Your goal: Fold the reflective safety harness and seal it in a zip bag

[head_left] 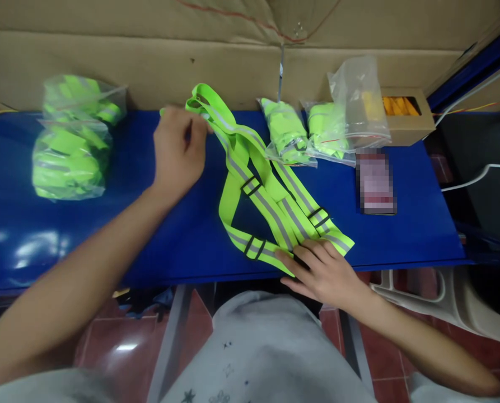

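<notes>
A blue desk (401, 235) stands against a cardboard wall. On it lies a neon-green strap harness (266, 196) with grey reflective bands and black buckles, its long axis running diagonally from far left to near right. The left hand (178, 148) is at the far loop, fingers (199, 126) seemingly pinched on it, though the grip is partly hidden. The right hand (323, 271) rests on the near end with its fingers spread flat. Nearby, a small flat item (375, 182) is blurred, so no writing can be read.
</notes>
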Demonstrator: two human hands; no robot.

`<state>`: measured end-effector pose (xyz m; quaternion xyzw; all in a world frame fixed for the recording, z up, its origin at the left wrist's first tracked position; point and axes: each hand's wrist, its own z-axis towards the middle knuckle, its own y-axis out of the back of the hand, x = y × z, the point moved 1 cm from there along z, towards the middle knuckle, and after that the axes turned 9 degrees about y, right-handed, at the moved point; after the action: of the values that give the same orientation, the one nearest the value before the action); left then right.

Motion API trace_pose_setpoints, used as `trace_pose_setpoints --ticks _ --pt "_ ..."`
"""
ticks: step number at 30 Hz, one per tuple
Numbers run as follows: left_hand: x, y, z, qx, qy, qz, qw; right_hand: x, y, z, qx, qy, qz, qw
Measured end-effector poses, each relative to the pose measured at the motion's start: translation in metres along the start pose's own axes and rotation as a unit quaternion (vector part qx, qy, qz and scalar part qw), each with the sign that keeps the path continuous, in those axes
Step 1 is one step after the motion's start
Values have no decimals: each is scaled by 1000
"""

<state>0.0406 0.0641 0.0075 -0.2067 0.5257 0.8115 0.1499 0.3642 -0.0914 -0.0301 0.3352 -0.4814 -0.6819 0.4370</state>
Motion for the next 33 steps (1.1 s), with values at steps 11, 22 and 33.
trace_pose_setpoints --ticks 11,22,33 --pt "-11 1 -111 162 -200 78 963 -8 21 36 6 -145 80 986" --pt "-17 42 -145 294 -260 -61 918 -23 2 89 147 -310 65 937" --pt "-14 22 -140 135 -298 70 942 -40 -7 71 19 -320 262 910"
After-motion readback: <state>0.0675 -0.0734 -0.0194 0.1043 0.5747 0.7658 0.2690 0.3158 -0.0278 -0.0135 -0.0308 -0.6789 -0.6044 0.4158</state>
